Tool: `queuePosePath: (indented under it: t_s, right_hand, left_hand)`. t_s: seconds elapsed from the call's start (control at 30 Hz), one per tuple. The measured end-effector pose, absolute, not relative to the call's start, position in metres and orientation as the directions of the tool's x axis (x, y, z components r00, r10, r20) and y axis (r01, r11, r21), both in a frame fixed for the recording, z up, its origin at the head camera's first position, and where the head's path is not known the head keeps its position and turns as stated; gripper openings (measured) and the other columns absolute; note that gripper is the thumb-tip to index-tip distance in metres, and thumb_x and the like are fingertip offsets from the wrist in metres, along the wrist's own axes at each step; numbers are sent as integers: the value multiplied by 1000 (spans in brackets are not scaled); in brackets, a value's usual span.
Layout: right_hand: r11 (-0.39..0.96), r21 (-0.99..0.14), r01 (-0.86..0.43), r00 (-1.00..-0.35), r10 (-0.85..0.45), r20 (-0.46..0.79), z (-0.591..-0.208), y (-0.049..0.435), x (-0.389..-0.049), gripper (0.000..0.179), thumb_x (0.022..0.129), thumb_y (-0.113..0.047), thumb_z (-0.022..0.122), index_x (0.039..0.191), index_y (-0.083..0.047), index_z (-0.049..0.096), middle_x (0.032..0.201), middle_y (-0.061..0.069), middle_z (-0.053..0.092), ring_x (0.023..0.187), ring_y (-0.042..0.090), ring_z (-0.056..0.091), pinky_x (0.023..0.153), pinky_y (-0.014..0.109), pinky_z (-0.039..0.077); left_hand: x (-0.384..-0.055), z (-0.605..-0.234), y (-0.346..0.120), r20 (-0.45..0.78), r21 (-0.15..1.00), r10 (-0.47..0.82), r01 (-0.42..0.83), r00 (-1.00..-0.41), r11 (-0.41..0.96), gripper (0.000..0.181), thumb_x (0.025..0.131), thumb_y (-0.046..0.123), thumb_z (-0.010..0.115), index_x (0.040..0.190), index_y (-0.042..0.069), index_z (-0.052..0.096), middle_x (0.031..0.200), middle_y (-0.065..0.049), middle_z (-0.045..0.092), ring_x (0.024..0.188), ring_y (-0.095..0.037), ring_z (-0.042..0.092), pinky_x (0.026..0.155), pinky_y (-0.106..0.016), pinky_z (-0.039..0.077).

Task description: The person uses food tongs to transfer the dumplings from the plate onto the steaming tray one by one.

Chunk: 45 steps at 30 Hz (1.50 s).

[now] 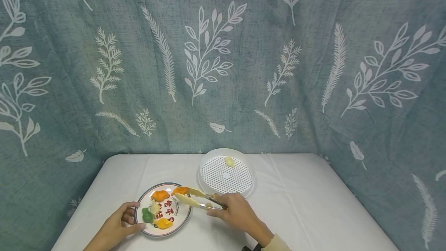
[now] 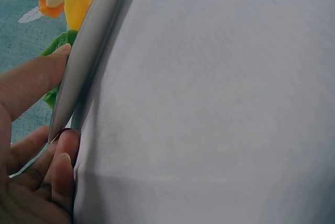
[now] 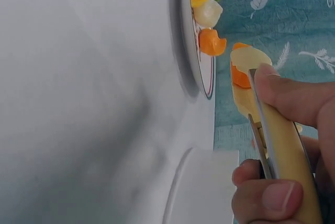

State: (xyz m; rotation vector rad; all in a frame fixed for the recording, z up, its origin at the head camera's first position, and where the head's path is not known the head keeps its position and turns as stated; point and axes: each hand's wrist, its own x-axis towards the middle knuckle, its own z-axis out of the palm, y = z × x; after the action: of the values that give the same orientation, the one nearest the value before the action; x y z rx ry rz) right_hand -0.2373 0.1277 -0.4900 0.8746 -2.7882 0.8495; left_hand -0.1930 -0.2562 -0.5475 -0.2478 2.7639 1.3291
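My right hand (image 1: pixel 237 213) grips a pair of tongs (image 3: pixel 285 156) with pale yellow tips and handle. Between the tips is an orange dumpling-shaped piece (image 3: pixel 239 75), over the right part of a round plate (image 1: pixel 179 220) with red characters. My left hand (image 1: pixel 118 224) holds the plate's left rim, thumb over the edge and fingers at its outer side. On the plate lie another orange piece (image 1: pixel 160 195), a cream piece (image 1: pixel 155 207), a green piece (image 1: pixel 147 215) and a yellow piece (image 1: pixel 163 223). The left wrist view shows the plate edge-on (image 2: pixel 89 51).
Behind the tongs stands a round white perforated steamer tray (image 1: pixel 212 183) with one cream piece (image 1: pixel 229 162) near its far side. Both dishes are on a white-covered table (image 1: pixel 296 204). A blue-green leaf-patterned curtain (image 1: pixel 244 119) hangs behind and at both sides.
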Motion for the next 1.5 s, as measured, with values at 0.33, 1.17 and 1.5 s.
queuePosePath:
  t_s: [0.33,1.17,1.5]
  right_hand:
    - [712,-489,-504,-864,-419,280,-484,153,-249,59,88,-45,81,125,-1,72,56,-14,32,51,1,26,46,20,26]
    - [839,-460,-290,-947,-182,266,-485,193,-290,60,89,-47,79,128,-3,70,77,8,67,58,11,39,51,27,32]
    - [870,-416,-264,-952,-167,256,-489,192,-303,60,90,-47,78,131,-4,69,63,-3,40,56,12,34,50,27,31]
  left_hand:
    - [-194,-547,-255,-144,764,-129,-193,-981,616,93,67,46,95,137,1,53,100,-4,59,89,-20,51,77,-36,45]
    - [-193,-546,-254,-137,763,-129,-188,-982,618,91,68,44,95,137,2,53,102,-4,60,89,-19,51,78,-37,46]
    - [-193,-546,-254,-144,764,-129,-193,-981,615,91,68,43,95,137,2,53,99,-4,59,89,-20,51,78,-37,46]
